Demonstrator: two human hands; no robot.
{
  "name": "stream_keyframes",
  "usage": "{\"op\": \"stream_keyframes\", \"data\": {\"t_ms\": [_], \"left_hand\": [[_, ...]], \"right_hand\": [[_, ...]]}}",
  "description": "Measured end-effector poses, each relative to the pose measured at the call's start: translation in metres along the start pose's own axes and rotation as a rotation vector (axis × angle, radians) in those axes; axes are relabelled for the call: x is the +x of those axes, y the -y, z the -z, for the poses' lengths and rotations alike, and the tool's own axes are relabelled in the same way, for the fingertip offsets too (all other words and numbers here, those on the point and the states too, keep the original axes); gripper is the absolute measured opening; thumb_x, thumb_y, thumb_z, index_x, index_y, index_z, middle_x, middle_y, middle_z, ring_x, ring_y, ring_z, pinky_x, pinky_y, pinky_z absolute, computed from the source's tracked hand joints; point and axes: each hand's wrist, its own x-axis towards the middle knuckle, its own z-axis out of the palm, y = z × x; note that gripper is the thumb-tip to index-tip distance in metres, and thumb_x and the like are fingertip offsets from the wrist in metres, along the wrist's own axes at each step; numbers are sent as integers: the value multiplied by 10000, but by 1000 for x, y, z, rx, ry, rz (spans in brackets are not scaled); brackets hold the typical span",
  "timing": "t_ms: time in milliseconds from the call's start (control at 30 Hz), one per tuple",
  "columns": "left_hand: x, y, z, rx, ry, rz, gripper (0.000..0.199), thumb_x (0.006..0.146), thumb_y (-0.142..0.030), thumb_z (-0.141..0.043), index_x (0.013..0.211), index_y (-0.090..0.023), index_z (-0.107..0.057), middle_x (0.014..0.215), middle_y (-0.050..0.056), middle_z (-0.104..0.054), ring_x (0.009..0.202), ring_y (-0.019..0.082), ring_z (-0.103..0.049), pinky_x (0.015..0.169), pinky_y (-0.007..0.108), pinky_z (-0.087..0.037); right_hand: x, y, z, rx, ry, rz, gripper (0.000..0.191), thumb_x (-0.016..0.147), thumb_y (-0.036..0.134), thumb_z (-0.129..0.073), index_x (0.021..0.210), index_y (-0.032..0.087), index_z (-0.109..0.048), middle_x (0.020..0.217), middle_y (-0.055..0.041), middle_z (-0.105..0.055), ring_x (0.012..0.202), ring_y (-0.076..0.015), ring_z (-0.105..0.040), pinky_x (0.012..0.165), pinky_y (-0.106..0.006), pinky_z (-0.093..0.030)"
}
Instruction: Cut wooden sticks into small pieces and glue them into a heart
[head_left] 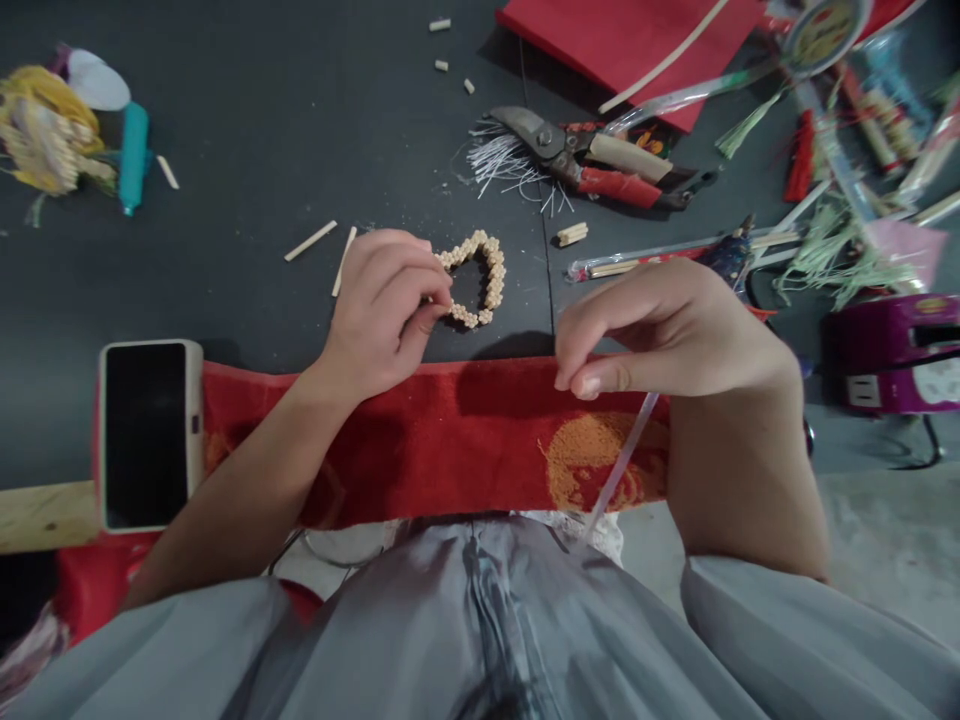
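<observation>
My left hand (386, 305) is closed, its thumb and fingertips pinching the near-left side of a cream-coloured beaded ring (495, 272), which looks like a bracelet. The fingers cover part of the ring. To the right and nearer to me, my right hand (675, 330) hangs over a red cloth (450, 440) with thumb and forefinger pressed together. Whatever lies in that pinch is too thin to make out. A pale translucent strip (622, 460) slants below the right hand. Two thin cream sticks (310, 241) lie just left of my left hand.
Red-handled pruning shears (585, 160) lie beyond the ring, by white bristles. A small stick bundle (572, 235) is nearer. Tape, tassels and a red sheet (615, 45) crowd the far right, above a purple device (892, 355). A phone (146, 435) rests at left; a teal tube (133, 158) lies farther off.
</observation>
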Motion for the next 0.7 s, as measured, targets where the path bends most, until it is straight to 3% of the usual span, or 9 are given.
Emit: {"op": "stream_keyframes", "data": {"t_ms": [167, 233, 300, 433, 500, 567, 700], "left_hand": [[1, -8, 10, -80, -148, 95, 104, 987, -202, -475, 901, -222, -529, 801, 16, -667, 878, 155, -662, 872, 372, -534], [-1, -12, 16, -97, -130, 86, 127, 987, -218, -459, 869, -231, -505, 694, -12, -595, 747, 139, -622, 766, 345, -532], [-4, -17, 21, -169, -49, -12, 130, 977, -217, -436, 854, -238, -474, 629, -27, -528, 611, 122, -548, 596, 279, -493], [-3, -33, 27, -141, 115, -122, 148, 923, -110, -415, 850, -235, -450, 617, -25, -518, 569, 124, -506, 528, 257, -457], [0, -42, 27, -136, 199, -135, 190, 919, -78, -391, 823, -231, -449, 591, -36, -502, 545, 117, -498, 529, 255, -452], [3, -50, 26, -156, 231, -154, 215, 925, -74, -392, 786, -223, -459, 592, -38, -521, 565, 113, -521, 558, 253, -472], [8, -61, 22, -230, 207, -194, 230, 928, -51, -429, 775, -219, -457, 631, -33, -586, 635, 111, -561, 651, 241, -535]], "right_hand": [[0, -1, -3, -52, -31, 8, 221, 871, 354, -740, 752, 169, -724, 638, -6, -689, 564, -81, -605, 515, -209, -461], [2, -1, -4, -80, -88, -2, 227, 863, 363, -744, 748, 170, -718, 646, -6, -687, 577, -84, -607, 527, -215, -467], [4, -2, -7, -113, -200, -18, 214, 845, 346, -761, 738, 169, -708, 659, -6, -683, 589, -85, -599, 540, -221, -471], [9, -9, -14, -180, -354, 2, 143, 823, 266, -767, 769, 144, -715, 702, -13, -689, 617, -82, -588, 551, -214, -451], [12, -13, -20, -228, -314, 3, 141, 830, 253, -746, 893, 127, -737, 704, -2, -677, 615, -82, -580, 558, -211, -449], [14, -16, -25, -283, -217, -4, 276, 846, 237, -720, 1095, 117, -721, 693, 19, -662, 602, -81, -565, 583, -213, -456], [17, -18, -38, -349, -1, 20, 535, 914, 170, -607, 1441, 135, -518, 777, 22, -709, 618, -82, -569, 648, -216, -471]]}}
